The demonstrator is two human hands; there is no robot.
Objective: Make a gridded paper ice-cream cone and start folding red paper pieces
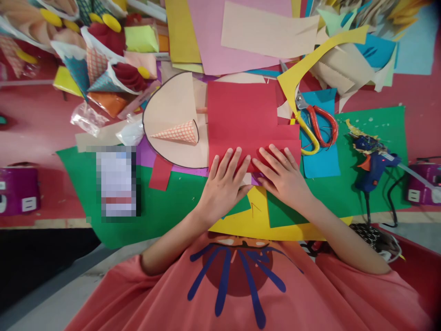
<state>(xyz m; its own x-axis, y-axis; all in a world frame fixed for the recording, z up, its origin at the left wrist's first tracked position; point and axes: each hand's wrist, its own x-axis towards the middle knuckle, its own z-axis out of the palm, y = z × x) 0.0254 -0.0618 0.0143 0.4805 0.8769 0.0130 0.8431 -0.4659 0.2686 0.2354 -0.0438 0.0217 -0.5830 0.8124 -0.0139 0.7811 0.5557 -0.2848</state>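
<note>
A red sheet of paper [243, 115] with a notch cut at its right side lies in front of me. Both my left hand [223, 184] and my right hand [284, 177] rest on its near edge, fingers spread and flat, the two forefingers close together. Left of the sheet is a cream rounded piece [172, 105] with a dark outline, its right part running up to the red paper. On it lies a small checkered cone [179, 132]. Scissors [319, 124] with red and yellow handles lie right of the red sheet, partly over blue paper [320, 161].
A glue gun [375, 170] with a cord sits at the right on green paper [389, 133]. A blurred-out phone [117, 184] lies at the left. Paper cones [99, 59] fill the back left. Pink paper [210, 50] and scraps spread across the back. Yellow paper [255, 216] lies near me.
</note>
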